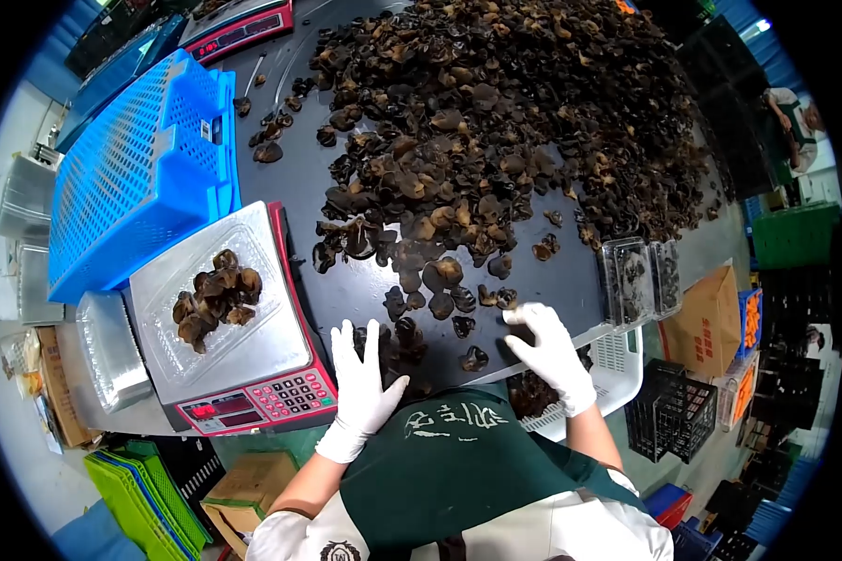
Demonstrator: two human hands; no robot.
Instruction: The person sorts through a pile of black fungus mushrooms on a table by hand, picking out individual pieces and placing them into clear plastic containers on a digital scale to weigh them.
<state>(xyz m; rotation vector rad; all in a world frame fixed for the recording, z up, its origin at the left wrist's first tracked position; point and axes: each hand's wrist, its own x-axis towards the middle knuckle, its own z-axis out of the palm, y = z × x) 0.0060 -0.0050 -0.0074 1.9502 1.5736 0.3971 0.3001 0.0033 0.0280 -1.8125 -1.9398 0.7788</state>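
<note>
My left hand (360, 393), in a white glove, lies at the table's near edge with its fingers spread, beside a few dark wood ear mushrooms (408, 338). My right hand (550, 357), also gloved, hovers at the near edge further right. Its thumb and fingers are apart and nothing shows between them. A single wood ear (474, 358) lies between the two hands. Beyond them spreads a large heap of wood ears (496, 122). To the left, a red and silver scale (299, 348) carries a clear plastic tray (164, 313) holding a small cluster of wood ears (217, 297).
Upturned blue baskets (131, 178) stand behind the scale, and a second scale (239, 33) is further back. Clear containers (627, 280) sit at the table's right edge. Below it, a white basket (617, 374) holds more wood ears. Another person (795, 131) is far right.
</note>
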